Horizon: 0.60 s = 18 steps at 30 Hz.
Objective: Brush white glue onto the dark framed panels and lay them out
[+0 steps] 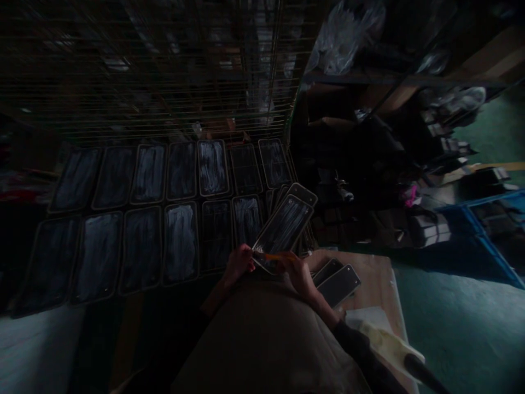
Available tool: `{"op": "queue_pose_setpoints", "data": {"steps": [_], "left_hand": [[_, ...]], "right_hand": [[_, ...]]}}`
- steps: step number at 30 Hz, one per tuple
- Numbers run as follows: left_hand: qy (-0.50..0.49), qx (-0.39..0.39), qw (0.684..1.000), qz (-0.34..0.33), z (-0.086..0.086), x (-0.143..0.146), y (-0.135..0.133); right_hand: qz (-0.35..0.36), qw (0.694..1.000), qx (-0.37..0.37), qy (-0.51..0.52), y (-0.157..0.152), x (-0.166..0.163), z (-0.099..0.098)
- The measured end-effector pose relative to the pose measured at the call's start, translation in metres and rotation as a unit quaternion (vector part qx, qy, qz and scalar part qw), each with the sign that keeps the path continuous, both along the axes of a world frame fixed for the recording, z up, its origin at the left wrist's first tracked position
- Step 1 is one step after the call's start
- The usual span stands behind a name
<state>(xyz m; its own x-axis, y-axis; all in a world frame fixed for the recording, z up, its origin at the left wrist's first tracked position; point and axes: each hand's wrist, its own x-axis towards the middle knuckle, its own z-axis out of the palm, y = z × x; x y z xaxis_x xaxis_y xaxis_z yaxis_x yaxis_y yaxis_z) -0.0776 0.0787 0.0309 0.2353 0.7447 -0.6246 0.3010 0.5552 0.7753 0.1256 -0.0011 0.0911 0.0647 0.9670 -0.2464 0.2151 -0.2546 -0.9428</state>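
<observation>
My left hand (239, 264) grips the near end of a dark rectangular panel (284, 226) with a pale rim and white streaks across its face. It tilts up and away to the right. My right hand (298, 272) is closed round a thin orange tool (274, 256), maybe a brush, laid across the panel's near end. Two rows of similar streaked panels (141, 210) lie flat ahead and to the left. The scene is very dark.
A wire rack (156, 65) rises behind the panel rows. Two more dark panels (337, 282) rest on a wooden board (379, 279) at my right, beside a pale cloth (385, 342). Cluttered shelves (394, 98) and a blue crate (484, 230) stand further right on a green floor.
</observation>
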Motion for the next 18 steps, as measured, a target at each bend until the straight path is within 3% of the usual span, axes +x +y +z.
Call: {"op": "queue_pose_setpoints", "data": {"steps": [4, 9, 13, 18], "left_hand": [[-0.025, 0.018, 0.999, 0.008, -0.001, -0.001, -0.002], [-0.06, 0.027, 0.998, 0.02, 0.0, 0.0, -0.003], [-0.062, 0.021, 0.997, 0.028, 0.004, 0.003, -0.002], [-0.022, 0.009, 1.0, 0.001, 0.006, 0.002, 0.0]], "right_hand": [[-0.074, 0.996, -0.004, 0.046, 0.013, 0.019, -0.005], [-0.198, 0.975, 0.079, -0.067, 0.043, 0.044, -0.008], [-0.133, 0.983, 0.086, -0.094, 0.039, 0.031, -0.006], [-0.043, 0.999, 0.016, -0.017, -0.002, 0.005, 0.001]]}}
